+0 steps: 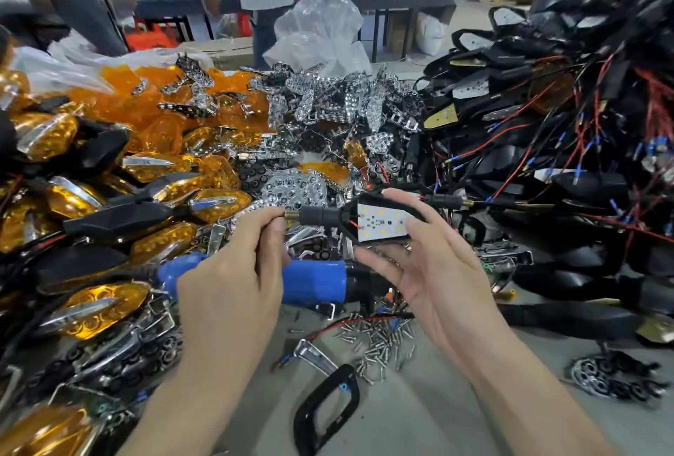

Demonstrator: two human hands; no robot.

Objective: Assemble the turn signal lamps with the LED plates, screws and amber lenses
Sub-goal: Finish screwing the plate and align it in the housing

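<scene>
L hand (237, 273) pinches stem tip of lamp housing (328, 216); R hand (437, 273) cups body, thumb on top edge, fingers loosely curled below; housing held over blue screwdriver (313, 282); risk: LED plate (383, 222) prob. unscrewed, may slide out if tilted; loose screws (379, 342) near wrists, easily scattered.

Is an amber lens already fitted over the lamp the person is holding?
No: the lamp shows its white LED plate bare, with nothing amber covering it.

A single wide-angle view looks from the person's head, forward and down onto the worktop (430, 412). It sits close enough that the left hand (233, 273) and right hand (441, 273) fill the near centre. The far edge takes in the room behind.
</scene>
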